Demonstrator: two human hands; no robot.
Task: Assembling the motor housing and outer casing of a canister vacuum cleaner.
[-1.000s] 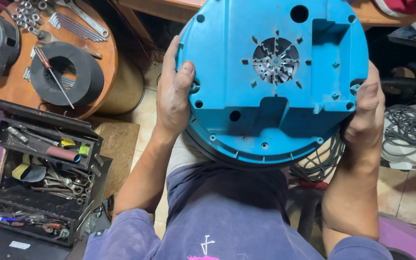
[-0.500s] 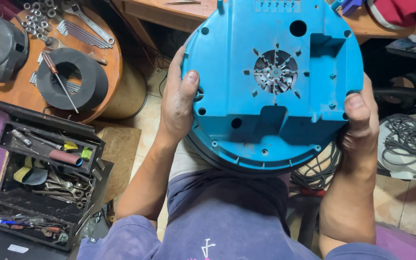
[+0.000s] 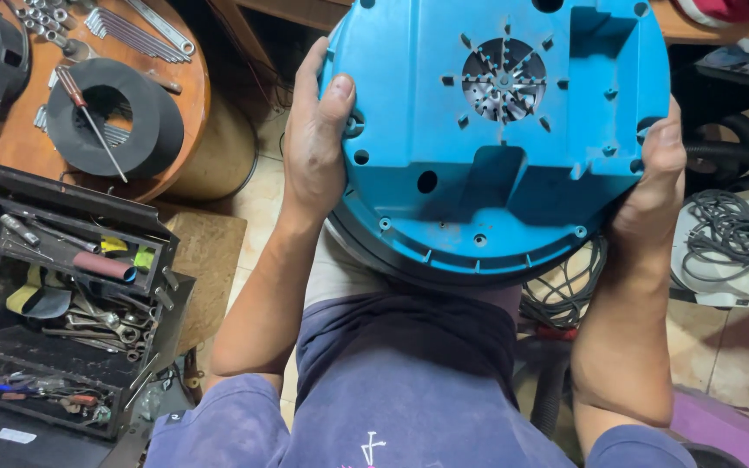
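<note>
"What is the person holding?"
"A big blue round cover [image 3: 487,130], up at twelve o'clock over the lap. Left hand [image 3: 315,139] at nine, right hand [image 3: 652,186] at three, each grip tight on its edge."

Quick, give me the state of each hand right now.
Left hand: closed on the left edge of the round blue housing.
Right hand: closed on the housing's right edge.

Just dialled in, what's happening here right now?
A seated person holds a big round blue housing over their lap, underside up, with the left hand and right hand gripping opposite rims. A central fan vent shows. An open toolbox sits at their left, beside a round table holding screws and a black ring.
</note>
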